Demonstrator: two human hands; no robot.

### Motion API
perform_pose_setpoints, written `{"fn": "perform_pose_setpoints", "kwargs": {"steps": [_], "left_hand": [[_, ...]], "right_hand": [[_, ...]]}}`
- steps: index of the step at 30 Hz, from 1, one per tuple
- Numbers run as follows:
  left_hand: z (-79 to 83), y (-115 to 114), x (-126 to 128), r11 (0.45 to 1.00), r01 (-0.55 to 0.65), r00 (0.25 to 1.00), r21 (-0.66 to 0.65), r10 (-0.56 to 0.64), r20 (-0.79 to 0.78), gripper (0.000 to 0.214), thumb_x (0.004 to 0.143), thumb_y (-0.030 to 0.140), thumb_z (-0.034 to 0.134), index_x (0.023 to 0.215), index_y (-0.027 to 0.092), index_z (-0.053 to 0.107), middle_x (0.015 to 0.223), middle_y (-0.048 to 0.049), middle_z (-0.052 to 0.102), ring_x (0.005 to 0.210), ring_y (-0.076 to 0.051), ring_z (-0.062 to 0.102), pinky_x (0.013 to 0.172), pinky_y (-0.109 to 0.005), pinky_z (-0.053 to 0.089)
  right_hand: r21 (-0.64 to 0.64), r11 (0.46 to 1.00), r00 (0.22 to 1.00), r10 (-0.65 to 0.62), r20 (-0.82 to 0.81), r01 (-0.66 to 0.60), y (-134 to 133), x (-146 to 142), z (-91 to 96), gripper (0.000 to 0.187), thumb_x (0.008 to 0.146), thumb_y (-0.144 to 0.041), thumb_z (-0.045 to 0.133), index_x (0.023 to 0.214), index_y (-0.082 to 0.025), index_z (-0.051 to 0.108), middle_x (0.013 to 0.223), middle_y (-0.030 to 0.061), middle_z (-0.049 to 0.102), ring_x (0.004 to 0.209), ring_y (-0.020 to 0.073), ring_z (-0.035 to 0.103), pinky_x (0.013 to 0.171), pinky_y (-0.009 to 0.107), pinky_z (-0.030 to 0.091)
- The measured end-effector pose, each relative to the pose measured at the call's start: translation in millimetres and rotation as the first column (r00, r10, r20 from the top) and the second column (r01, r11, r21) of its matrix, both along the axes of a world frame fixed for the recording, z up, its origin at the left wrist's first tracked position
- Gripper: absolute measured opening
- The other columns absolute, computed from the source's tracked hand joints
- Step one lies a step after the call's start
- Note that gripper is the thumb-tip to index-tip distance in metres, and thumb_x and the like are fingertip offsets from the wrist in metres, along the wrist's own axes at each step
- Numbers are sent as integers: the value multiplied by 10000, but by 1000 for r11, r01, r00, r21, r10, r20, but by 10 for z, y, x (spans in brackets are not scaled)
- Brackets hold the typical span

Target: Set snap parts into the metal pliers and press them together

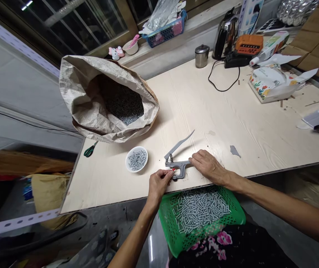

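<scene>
A grey hand-press plier [179, 164] lies near the table's front edge, its long upper lever raised and a dark spring at the pivot. My right hand [210, 166] has its fingers closed on the tail end of the plier's lower handle. At the jaw, beside a small red part, the fingertips of my left hand [158, 184] are pinched together; whatever they hold is too small to name. To the left stands a white bowl [127, 166] with small silvery metal pieces in it. Below the table edge, a green basket [167, 233] on the lap holds many similar pieces.
A large open woven sack [78, 85] with metal pieces inside stands at the back left. Green-handled scissors [89, 150] lie at the left edge. Farther back are a steel canister [202, 57], a kettle [226, 35], an orange-black battery [248, 45] and a tissue box [269, 89].
</scene>
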State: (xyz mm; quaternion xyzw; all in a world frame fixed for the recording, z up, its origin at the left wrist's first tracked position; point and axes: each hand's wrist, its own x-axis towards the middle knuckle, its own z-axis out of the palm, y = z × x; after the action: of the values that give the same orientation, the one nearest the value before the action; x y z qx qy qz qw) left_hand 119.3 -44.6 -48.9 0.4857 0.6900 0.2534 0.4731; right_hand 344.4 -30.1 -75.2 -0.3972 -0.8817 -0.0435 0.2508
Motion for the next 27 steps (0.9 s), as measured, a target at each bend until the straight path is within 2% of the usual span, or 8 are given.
{"fn": "perform_pose_setpoints", "kwargs": {"steps": [2,7,9,14,18,20,24,27], "left_hand": [[1,8,-5,1000,18,1000,12,-18,-26,385,667,489,678,742,113,712,558,-10,605,497,-109,482,511,-228,373],[59,-60,15,986,70,990,149,-50,-135,302,718,443,656,702,149,719,683,-39,657,640,-142,567,592,-233,410],[76,-107,35,989,37,994,144,-21,-108,310,720,455,657,731,152,721,686,-37,659,626,-141,572,581,-233,420],[55,-197,98,990,-132,991,57,131,31,397,690,511,671,800,132,705,653,-26,645,551,-126,565,512,-221,426],[56,-174,116,988,-120,993,99,118,21,397,670,523,688,765,138,706,660,-28,647,556,-125,570,502,-218,433],[71,-123,99,995,-81,996,52,79,33,403,634,530,711,716,136,692,605,-17,626,517,-117,554,486,-218,428],[100,-16,42,984,-24,994,-175,42,97,411,533,494,781,655,126,646,480,12,579,423,-95,506,451,-213,413],[119,7,21,963,6,997,-271,16,79,363,547,441,789,650,124,645,455,11,583,415,-92,515,461,-212,427]], "right_hand": [[6,1000,1000,0,1,0,-3,1,1,229,957,-121,361,866,-173,564,783,51,554,750,196,403,661,332,325],[54,998,1000,26,-9,-25,-20,-4,-13,222,953,-105,365,922,-170,575,819,50,581,767,188,441,681,326,359],[73,997,999,34,-14,-33,-30,-9,-23,235,950,-90,358,962,-172,577,839,50,593,785,186,455,702,324,374],[76,996,998,50,-27,-48,-55,-10,-30,274,939,-64,341,1035,-164,577,882,61,613,826,194,478,758,332,391],[-40,997,998,61,-21,-61,-52,-2,-26,310,942,-68,319,1059,-192,578,890,56,615,829,198,486,758,345,395],[-67,995,997,69,-35,-71,-44,-3,-21,301,944,-75,322,1054,-190,577,888,58,611,834,199,480,754,346,390],[-55,997,998,58,-20,-59,-24,-11,-2,260,959,-108,330,945,-177,580,849,54,585,803,190,452,720,325,362],[-76,996,999,49,-7,-49,-13,-18,-1,267,967,-129,329,866,-177,571,799,47,559,778,188,426,697,318,339]]}}
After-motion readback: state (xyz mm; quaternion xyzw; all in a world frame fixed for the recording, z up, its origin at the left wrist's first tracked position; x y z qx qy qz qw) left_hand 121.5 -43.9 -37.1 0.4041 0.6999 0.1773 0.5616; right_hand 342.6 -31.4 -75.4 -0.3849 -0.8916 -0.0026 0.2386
